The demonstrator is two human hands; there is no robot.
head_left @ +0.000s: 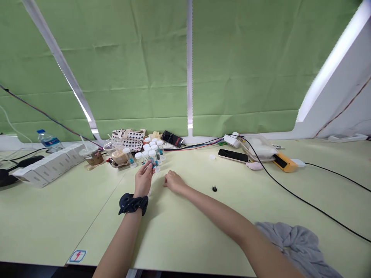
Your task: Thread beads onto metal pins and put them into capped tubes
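Note:
My left hand [143, 178], with a dark scrunchie [133, 203] on the wrist, reaches to a cluster of small clear vials with white caps [151, 150] at the middle of the pale green table [58, 208]. Its fingertips pinch one vial [153, 158] that holds something blue. My right hand [173, 181] rests on the table just right of it, fingers curled, holding nothing that I can see. A loose white cap [212, 156] and a small black piece [214, 189] lie further right.
Two iced drink cups [92, 153], a water bottle [50, 140] and a row of white boxes [46, 166] stand at the left. Phones [233, 155], a clear case [259, 146], a yellow device [284, 162] and black cables [304, 200] lie right. Grey cloth [295, 239] lies near right.

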